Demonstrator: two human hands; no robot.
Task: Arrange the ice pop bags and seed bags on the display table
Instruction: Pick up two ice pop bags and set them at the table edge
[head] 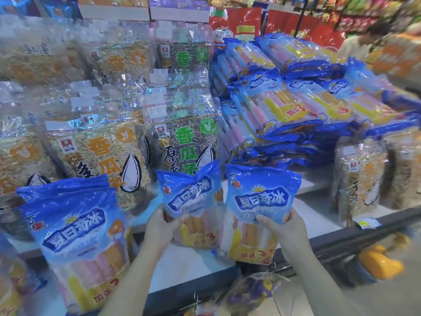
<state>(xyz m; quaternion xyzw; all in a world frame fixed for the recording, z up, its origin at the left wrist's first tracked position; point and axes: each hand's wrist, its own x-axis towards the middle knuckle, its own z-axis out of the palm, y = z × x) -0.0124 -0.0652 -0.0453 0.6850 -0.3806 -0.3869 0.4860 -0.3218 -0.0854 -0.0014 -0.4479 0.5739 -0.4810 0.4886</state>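
Your left grip (161, 226) is curled round the lower half of one ice pop bag (191, 197), thumb across its front. Your right grip (287, 229) holds a second ice pop bag (262, 197) in the same way. Both bags stand upright side by side, nearly touching, with their bottom edges down at the white bench (193, 267) near its front (whether they rest on it or hang just above it, I cannot tell).

A third ice pop bag (75, 224) stands upright to your left, apart from both grips and close to the camera.

Behind the two held bags lean a pale seed bag (98, 160) with orange lettering and, just beside it on the right, a dark seed bag (184, 142) with green lettering. More of both kinds rise in rows behind them. To the right of those, a tall stack of ice pop bags (296, 103) lies flat, layer on layer.

Further seed bags (360, 179) stand upright at the far right of the bench. A blurred yellow object (380, 263) sits below the bench edge on the right.
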